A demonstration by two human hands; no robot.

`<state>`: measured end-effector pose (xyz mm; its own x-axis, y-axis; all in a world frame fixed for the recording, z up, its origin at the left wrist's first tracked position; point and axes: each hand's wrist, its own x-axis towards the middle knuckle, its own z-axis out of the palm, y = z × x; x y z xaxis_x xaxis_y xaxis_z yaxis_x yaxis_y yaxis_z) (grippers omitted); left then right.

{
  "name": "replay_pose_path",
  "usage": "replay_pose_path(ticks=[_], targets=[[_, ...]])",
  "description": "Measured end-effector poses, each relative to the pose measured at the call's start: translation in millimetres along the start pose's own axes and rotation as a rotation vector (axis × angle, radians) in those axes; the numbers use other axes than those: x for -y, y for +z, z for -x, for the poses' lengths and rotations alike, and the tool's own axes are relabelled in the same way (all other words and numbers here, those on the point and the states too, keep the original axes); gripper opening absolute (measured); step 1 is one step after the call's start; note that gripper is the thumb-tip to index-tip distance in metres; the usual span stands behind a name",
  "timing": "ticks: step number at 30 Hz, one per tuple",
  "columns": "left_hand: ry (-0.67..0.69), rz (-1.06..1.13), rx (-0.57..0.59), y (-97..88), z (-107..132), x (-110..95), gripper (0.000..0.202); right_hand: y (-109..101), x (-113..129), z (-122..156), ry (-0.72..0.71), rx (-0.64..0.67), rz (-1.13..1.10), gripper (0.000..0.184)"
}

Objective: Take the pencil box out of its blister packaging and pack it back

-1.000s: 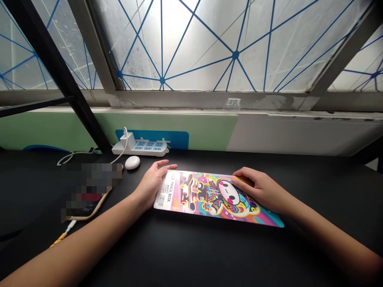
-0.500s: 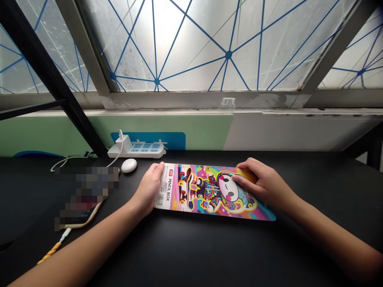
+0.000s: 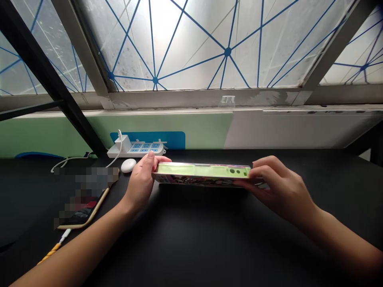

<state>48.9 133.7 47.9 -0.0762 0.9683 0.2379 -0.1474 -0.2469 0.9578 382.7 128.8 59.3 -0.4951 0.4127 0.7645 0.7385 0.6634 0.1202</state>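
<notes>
A pencil box (image 3: 203, 170) is held between my two hands, tipped so that its narrow pale-green side faces up, with small dark holes near the right end. Its printed front shows only as a thin, dark, foreshortened strip below that side. My left hand (image 3: 143, 175) is closed round the left end, thumb on the near side and a fingertip at the top edge. At the right end, my right hand (image 3: 279, 185) pinches the box, thumb underneath and fingers above. The box's far face is hidden.
Left of my hands lie a round white case (image 3: 128, 165) and a phone-like device (image 3: 86, 203), partly blurred out, with a cable. A white power strip (image 3: 140, 149) with a plugged-in charger stands by the wall on the black desk (image 3: 194, 239). A black frame post (image 3: 72, 115) rises at left.
The pencil box has been tilted: its printed front, face up before, has turned downward and its green side has come up. Both hands have rotated with it and keep their hold.
</notes>
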Motion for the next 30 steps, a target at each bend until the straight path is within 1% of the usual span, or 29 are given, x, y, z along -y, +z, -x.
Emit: replay_pose_path(ticks=[1,2,3,5,7,8,10,11,13,15,19,21,23,25,28,30], targets=[[-0.002,-0.028,0.043,-3.0,-1,-3,0.041,-1,3,0,0.010,0.019,0.016,0.021],[-0.018,-0.066,0.109,-6.3,-3,-7,0.039,-2,6,0,0.029,0.045,0.021,0.023],[-0.049,-0.119,0.202,-9.8,-4,-11,0.035,-3,9,0,0.050,0.074,0.013,0.024],[-0.130,-0.255,0.430,-17.1,-9,-21,0.027,-6,12,-1,0.086,0.146,-0.038,0.024],[-0.164,-0.394,0.619,-23.8,-13,-29,0.034,-7,12,-3,0.123,0.232,-0.091,0.027],[-0.167,-0.450,0.684,-26.6,-15,-32,0.039,-8,12,-3,0.148,0.276,-0.116,0.032],[-0.173,-0.524,0.762,-30.8,-18,-35,0.046,-10,12,-5,0.192,0.357,-0.151,0.044],[-0.182,-0.547,0.788,-32.4,-19,-36,0.049,-10,12,-5,0.201,0.394,-0.160,0.048],[-0.216,-0.576,0.824,-34.5,-20,-36,0.053,-10,15,-4,0.189,0.458,-0.173,0.049],[-0.246,-0.600,0.829,-35.8,-20,-35,0.056,-9,19,-1,0.163,0.518,-0.188,0.051],[-0.289,-0.673,0.832,-37.6,-18,-31,0.073,-4,31,6,0.123,0.616,-0.182,0.065],[-0.243,-0.748,0.870,-38.5,-18,-29,0.080,-2,35,8,0.131,0.670,-0.207,0.070],[-0.133,-0.824,0.918,-38.7,-17,-27,0.082,-1,36,7,0.161,0.728,-0.267,0.075],[-0.046,-0.869,0.960,-37.8,-16,-25,0.084,-2,34,4,0.200,0.770,-0.318,0.073],[-0.025,-0.902,0.966,-33.8,-13,-24,0.088,-2,25,1,0.255,0.774,-0.361,0.066],[-0.033,-0.921,0.946,-30.3,-10,-23,0.088,1,16,2,0.277,0.748,-0.378,0.068]])
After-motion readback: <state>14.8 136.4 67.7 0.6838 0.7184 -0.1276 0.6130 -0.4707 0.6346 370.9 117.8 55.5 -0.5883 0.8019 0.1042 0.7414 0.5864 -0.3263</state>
